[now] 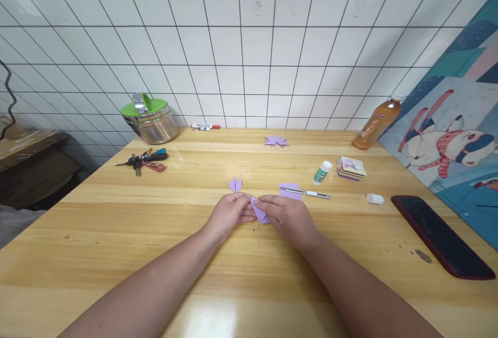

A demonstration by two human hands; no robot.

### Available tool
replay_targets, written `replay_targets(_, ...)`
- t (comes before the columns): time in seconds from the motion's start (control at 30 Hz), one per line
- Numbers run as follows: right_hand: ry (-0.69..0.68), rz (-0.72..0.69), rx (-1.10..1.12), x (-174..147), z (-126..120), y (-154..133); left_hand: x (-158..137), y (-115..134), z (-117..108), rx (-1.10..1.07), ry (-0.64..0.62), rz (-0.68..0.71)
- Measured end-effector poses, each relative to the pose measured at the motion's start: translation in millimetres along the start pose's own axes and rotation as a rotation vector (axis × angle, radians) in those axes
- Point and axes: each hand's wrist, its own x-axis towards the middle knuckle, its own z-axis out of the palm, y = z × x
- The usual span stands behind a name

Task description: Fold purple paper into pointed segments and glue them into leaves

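Between my two hands is a small folded sheet of purple paper (261, 214), low over the wooden table. My left hand (230, 214) pinches its left corner between thumb and fingers. On the right, my right hand (288, 217) has its fingers closed on the upper edge, and its palm side is hidden. Just beyond my left hand lies a folded purple paper piece (235, 184) with pointed tips. Behind my right hand, a flat purple sheet (290, 188) lies under a slim craft knife (307, 192).
A glue stick (322, 173), its white cap (374, 199), a stack of coloured paper (351, 168) and a phone (441, 237) lie rightward. A purple paper leaf (276, 141), marker (206, 127) and bottle (377, 124) are farther back. Keys (142, 162) and a lidded steel pot (150, 120) stand left.
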Motion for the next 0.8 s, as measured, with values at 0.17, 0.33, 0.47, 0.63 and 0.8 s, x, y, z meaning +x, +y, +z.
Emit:
replay_targets(0.17, 0.103, 0.083, 0.356, 0.5, -4.6, -0.8, 4.8, -1.8, -4.9, 0.203, 0.006, 0.123)
replay_targets(0.33, 0.144, 0.486, 0.548, 7.4, -1.4, -0.6, 3.9, -2.5, -8.2, 0.484, -0.011, 0.38)
replay_targets(0.47, -0.025, 0.548, 0.595, 11.0, 2.1, -2.4, -1.9, -1.6, -4.7, 0.601, -0.046, 0.43)
replay_targets(0.63, -0.041, 0.631, 0.573, 9.4, 4.8, -0.1, -1.5, -4.2, -3.3, 0.585, -0.054, 0.382)
replay_targets(0.8, -0.018, 0.595, 0.537, 8.6, 6.1, 1.1, 0.6, -5.9, -4.5, 0.585, -0.04, 0.367)
